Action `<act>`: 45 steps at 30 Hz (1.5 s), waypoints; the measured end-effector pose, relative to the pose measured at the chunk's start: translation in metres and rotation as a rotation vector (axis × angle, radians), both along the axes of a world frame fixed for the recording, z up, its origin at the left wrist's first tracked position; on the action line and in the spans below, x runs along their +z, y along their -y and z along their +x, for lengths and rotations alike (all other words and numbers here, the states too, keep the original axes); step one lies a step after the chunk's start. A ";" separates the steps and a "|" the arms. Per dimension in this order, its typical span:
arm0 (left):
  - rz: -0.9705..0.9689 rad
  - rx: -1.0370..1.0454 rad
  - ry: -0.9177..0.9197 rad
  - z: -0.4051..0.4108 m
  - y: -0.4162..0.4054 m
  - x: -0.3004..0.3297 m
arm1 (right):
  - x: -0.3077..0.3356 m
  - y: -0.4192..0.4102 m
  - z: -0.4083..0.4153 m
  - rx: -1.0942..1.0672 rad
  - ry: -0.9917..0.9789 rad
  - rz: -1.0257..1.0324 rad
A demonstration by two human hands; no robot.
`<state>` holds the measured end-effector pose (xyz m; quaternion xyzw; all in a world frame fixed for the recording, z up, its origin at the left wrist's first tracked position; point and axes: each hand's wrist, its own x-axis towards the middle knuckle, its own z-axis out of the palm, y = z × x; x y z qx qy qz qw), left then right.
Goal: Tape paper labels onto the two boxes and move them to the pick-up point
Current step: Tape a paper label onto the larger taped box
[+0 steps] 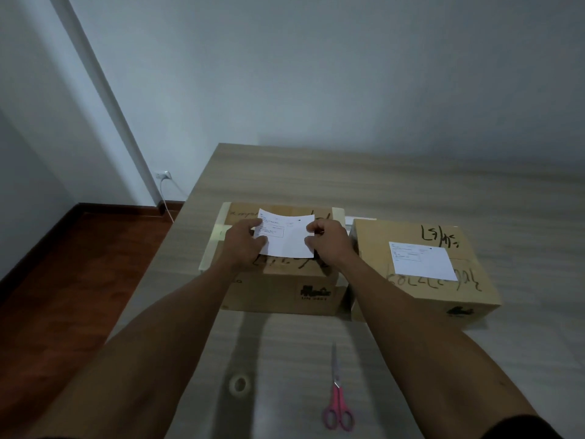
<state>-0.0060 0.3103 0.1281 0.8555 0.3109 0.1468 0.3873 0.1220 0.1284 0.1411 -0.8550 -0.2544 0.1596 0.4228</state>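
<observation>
**Both hands hold a label over the left box**

The left cardboard box (278, 280) serves as landmark on the wooden table (395, 185). Above its top, the left hand (243, 243) pinches the left edge of a printed paper label (289, 236), fingers curled onto it; the right hand (327, 240) pinches the right edge likewise. The sheet bows slightly between them. Just right of that box sits the second cardboard box (424, 289), a paper label (422, 261) lying flat on its top. Nearer the person than the left box lie a roll of clear tape (239, 385) and pink-handled scissors (337, 397), well apart from it.
</observation>
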 end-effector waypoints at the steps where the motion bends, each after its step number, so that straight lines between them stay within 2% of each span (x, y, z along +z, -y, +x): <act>1: 0.040 -0.020 -0.025 0.002 -0.002 -0.001 | -0.001 -0.001 0.002 0.018 0.030 -0.036; 5: 0.280 -0.073 -0.186 0.000 -0.005 -0.004 | -0.010 -0.008 0.003 0.109 0.207 -0.209; 8: 0.340 -0.114 -0.211 -0.006 -0.008 -0.010 | -0.020 -0.011 0.002 0.106 0.336 -0.365; 15: 0.424 -0.169 -0.247 -0.018 -0.019 -0.025 | -0.036 -0.010 -0.012 0.161 0.442 -0.404; 22: 0.390 -0.172 -0.239 -0.021 -0.019 -0.028 | -0.038 -0.012 -0.014 0.151 0.474 -0.397; 29: 0.338 -0.188 -0.167 -0.025 -0.021 -0.022 | -0.027 -0.013 -0.014 0.140 0.427 -0.366; 34: 0.391 -0.198 -0.100 -0.040 -0.021 -0.017 | -0.017 -0.013 -0.028 0.027 0.467 -0.234; 37: 0.433 -0.195 0.014 -0.056 -0.015 -0.022 | -0.019 -0.013 -0.049 -0.046 0.512 -0.127; 40: 0.359 -0.179 0.114 -0.076 -0.004 -0.025 | -0.026 -0.009 -0.071 -0.065 0.525 -0.076; 45: 0.311 -0.202 0.095 -0.107 0.007 -0.035 | -0.045 0.001 -0.103 -0.086 0.513 -0.072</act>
